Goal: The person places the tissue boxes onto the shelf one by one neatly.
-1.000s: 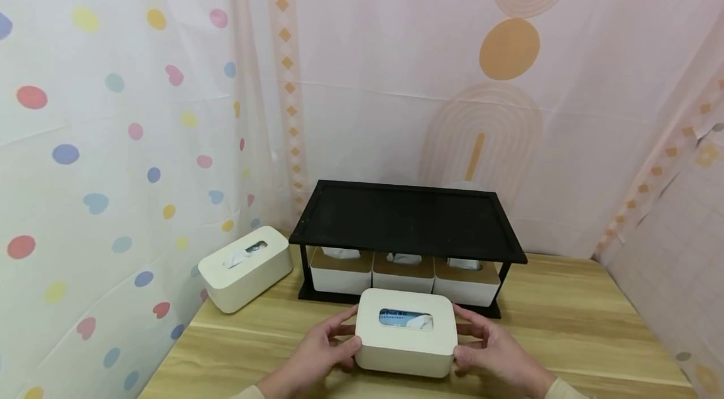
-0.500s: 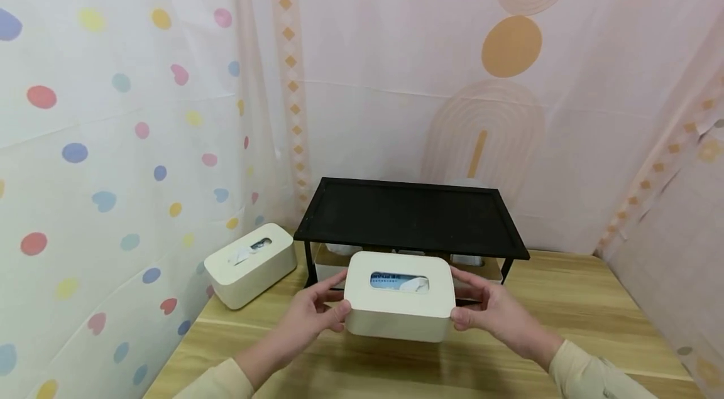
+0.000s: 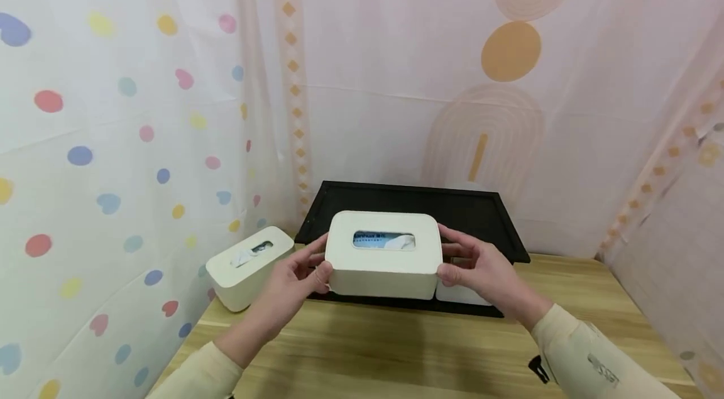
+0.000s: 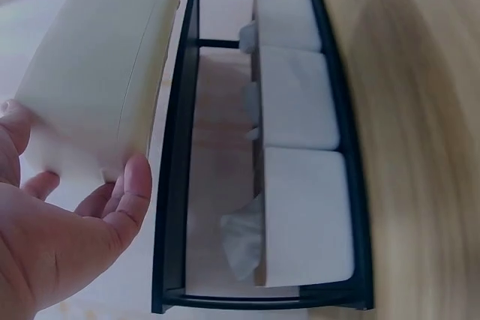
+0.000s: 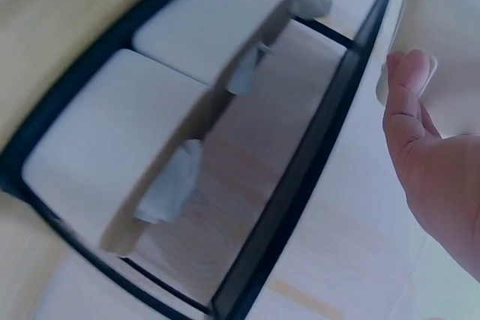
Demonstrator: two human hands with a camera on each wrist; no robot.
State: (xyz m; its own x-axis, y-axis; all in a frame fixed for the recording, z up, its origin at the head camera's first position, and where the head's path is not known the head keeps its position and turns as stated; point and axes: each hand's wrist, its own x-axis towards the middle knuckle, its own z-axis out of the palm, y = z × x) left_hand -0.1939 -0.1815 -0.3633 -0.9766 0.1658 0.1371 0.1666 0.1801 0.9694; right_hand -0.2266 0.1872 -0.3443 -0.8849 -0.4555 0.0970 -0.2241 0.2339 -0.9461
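A cream tissue box (image 3: 384, 283) with an oval slot hangs in the air between both hands, in front of the black shelf's top (image 3: 464, 210). Blue packaging and a white tissue show through its slot. My left hand (image 3: 291, 286) grips the box's left end, thumb at the near corner. At the opposite end, my right hand (image 3: 481, 267) holds it the same way. The left wrist view shows the box (image 4: 97, 65) level with the shelf's upper board, the left hand (image 4: 82, 230) curled round its end. In the right wrist view the right hand (image 5: 435, 140) pinches its edge.
Under the shelf top stand several white tissue boxes (image 4: 307, 215) with brown lids, tissues sticking out. Another cream tissue box (image 3: 243, 276) sits left of the shelf on the wooden table (image 3: 362, 349). A patterned curtain (image 3: 384, 72) hangs close behind the shelf.
Both hands have raised the cream tissue box from near the tabletop up and slightly left, to the height of the shelf top. It now overlaps the shelf's front edge in the head view.
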